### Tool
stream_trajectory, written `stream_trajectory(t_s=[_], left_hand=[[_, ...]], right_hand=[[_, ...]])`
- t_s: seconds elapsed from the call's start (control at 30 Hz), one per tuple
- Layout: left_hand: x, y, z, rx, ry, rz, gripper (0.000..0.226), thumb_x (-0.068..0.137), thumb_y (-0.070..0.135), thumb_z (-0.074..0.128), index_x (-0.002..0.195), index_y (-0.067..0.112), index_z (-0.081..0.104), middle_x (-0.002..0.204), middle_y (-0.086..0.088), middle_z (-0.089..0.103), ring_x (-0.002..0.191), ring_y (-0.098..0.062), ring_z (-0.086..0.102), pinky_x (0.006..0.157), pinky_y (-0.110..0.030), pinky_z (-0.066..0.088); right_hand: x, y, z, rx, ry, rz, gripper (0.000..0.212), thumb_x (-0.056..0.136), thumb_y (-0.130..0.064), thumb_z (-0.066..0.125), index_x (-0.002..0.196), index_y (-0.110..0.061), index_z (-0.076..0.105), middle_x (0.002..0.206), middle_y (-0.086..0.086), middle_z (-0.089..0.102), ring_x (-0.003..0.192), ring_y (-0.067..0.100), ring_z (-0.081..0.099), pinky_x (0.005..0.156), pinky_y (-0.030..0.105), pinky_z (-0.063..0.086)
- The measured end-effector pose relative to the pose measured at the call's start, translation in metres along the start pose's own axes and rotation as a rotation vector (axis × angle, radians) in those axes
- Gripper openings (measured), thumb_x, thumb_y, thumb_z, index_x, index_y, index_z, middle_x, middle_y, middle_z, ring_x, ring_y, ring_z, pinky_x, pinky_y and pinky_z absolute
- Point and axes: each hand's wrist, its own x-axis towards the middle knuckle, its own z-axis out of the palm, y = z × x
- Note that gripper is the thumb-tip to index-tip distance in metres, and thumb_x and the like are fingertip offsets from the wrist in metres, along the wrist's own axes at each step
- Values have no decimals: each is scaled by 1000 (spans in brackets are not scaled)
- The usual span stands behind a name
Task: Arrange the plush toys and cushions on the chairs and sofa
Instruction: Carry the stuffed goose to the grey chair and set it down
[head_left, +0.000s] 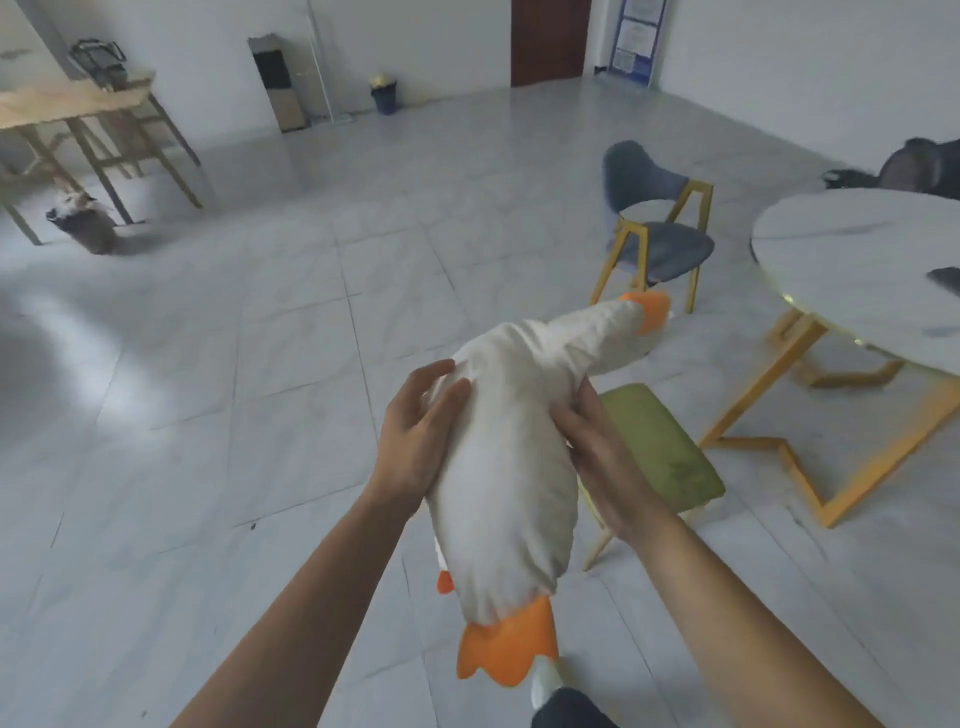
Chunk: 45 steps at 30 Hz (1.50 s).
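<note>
A long white plush goose (511, 447) with an orange beak and orange feet hangs in the air in front of me, head pointing far right, feet toward me. My left hand (415, 431) grips its left flank and my right hand (597, 447) holds its right side from beneath. Directly under the goose's right side stands a chair with a green seat (660, 447). A blue-grey chair (660, 244) with yellow legs stands farther off, beyond the goose's head.
A round white marble table (852, 270) on yellow legs fills the right side, with a dark object at its edge. A wooden table (78, 104) stands at far left with a bin below it. Grey tiled floor stretches across the middle; a door and bin are at the back.
</note>
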Motion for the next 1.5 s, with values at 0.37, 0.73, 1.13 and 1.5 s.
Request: stream_trajectory(t_s=[0.37,0.73,1.13,1.5], left_hand=[[292,-20,72,158,-188,-52,38,82,54,64,116,39,70,123,5,70,116,-16,66,105,-44,53],[551,-2,145,183,-256,26,47,74,66,70,117,46,68,131,8,66,124,-18,63,107,-48,51],[853,-21,342,262,-667,-18,49,80,54,65,126,38,63,134,14,59,124,-10,57,109,-41,48],[970,17,525,356,-1149,125,65,75,31,62,136,47,45,136,35,42,129,-5,47,104,-30,44]], right_hand=[[265,29,-69,-33,258,-3,66,102,-47,59,158,-52,25,156,-17,49,140,4,50,116,39,45],[502,-7,-155,-52,298,-39,66,103,-38,61,159,-45,27,153,-22,51,135,0,55,116,41,45],[737,-12,-327,37,769,-34,64,99,-27,68,155,-39,40,144,-19,60,121,-1,65,89,21,58],[805,-51,-483,343,1139,-5,70,72,-33,93,132,-10,65,127,6,75,118,27,71,105,46,53]])
